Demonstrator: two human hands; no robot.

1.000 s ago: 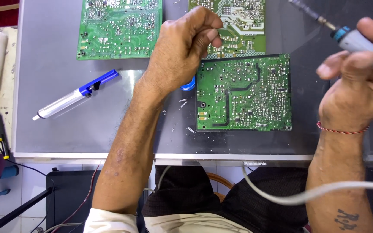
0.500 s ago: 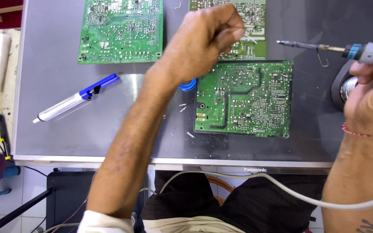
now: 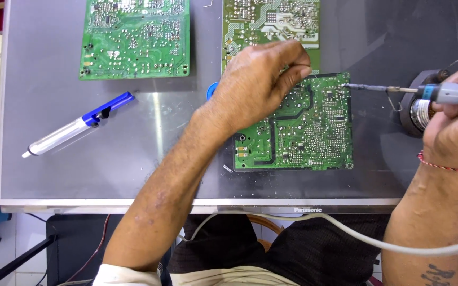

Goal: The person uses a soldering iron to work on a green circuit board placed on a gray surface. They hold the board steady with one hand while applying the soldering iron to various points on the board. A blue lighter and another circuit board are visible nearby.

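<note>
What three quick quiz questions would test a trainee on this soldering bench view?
1. True or false: the tip of the grey-handled soldering iron touches the top right corner of the nearest green circuit board.
2. Which hand holds the iron? A) left hand B) right hand
3. How many green circuit boards lie on the grey metal worktop?

Key:
1. True; the tip meets the board's upper right edge.
2. B; the left hand rests pinched over the board's top edge.
3. Three: the nearest one, another green board at top left, and a paler green board at top centre. The blue and white desoldering pump lies untouched.
</note>
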